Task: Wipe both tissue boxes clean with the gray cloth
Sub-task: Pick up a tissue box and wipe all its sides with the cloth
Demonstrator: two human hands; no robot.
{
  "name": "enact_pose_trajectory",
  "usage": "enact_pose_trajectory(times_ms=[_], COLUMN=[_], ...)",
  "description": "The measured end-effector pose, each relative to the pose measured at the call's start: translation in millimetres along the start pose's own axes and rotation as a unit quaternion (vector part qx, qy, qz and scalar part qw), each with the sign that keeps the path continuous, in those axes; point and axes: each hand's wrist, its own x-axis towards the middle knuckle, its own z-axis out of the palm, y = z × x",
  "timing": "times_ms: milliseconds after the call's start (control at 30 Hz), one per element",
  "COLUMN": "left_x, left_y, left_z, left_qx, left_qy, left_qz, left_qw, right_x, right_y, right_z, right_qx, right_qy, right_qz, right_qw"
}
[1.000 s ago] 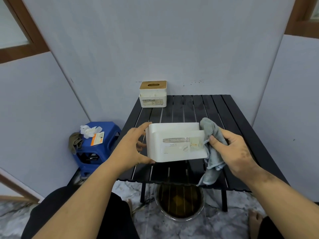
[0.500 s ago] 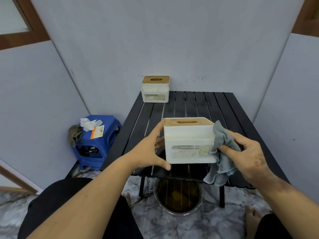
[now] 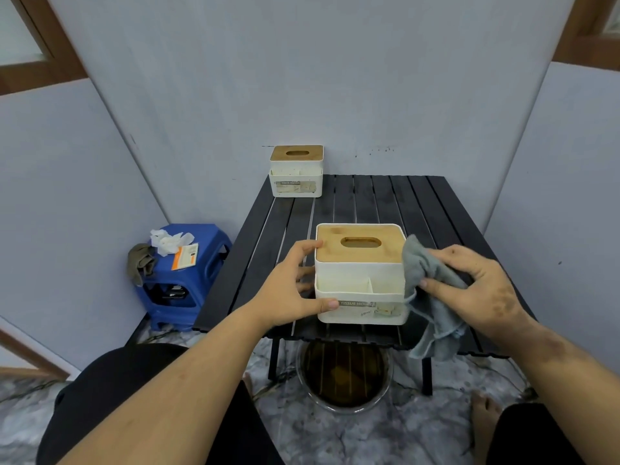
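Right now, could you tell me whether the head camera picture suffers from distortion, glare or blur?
Head view: wide-angle distortion bends the wall edges outward toward the frame sides; lighting is soft and even, no glare; the near tissue box and gray cloth are sharp enough, though the box label is only partly readable.

Soft even indoor light, faint shadows, wide-angle bending at edges

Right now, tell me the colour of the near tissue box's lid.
Light wood-brown lid on the white near tissue box, head view.
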Motion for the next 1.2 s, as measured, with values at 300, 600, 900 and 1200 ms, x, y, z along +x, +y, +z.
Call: enact_pose_trajectory(times_ms=[300,600,900,1200], left_x=[-4.0,-4.6,-1.3,0.5], left_y=[1.0,0.0,-2.3,0.2], left_z=[22.5,28.3,30.0,33.2], left_qx=[0.017,0.007,0.046,0.034], left_qy=[-0.012,-0.005,-0.02,0.008], left_qz=[0.022,0.06,0.046,0.039], left_qw=[1.0,0.998,0.998,0.999], right_x=[17.4,25.4,18.6,16.7], right_y=[-14.2,-34.2,0.2,-30.3], right_z=[44.0,91.4,-11.9,34.5], right_qx=[-0.346,-0.439,-0.36,-0.405], right_qy=[-0.04,-0.078,-0.055,-0.056], right_qz=[-0.112,-0.112,0.057,-0.122], right_qw=[0.931,0.888,0.929,0.904])
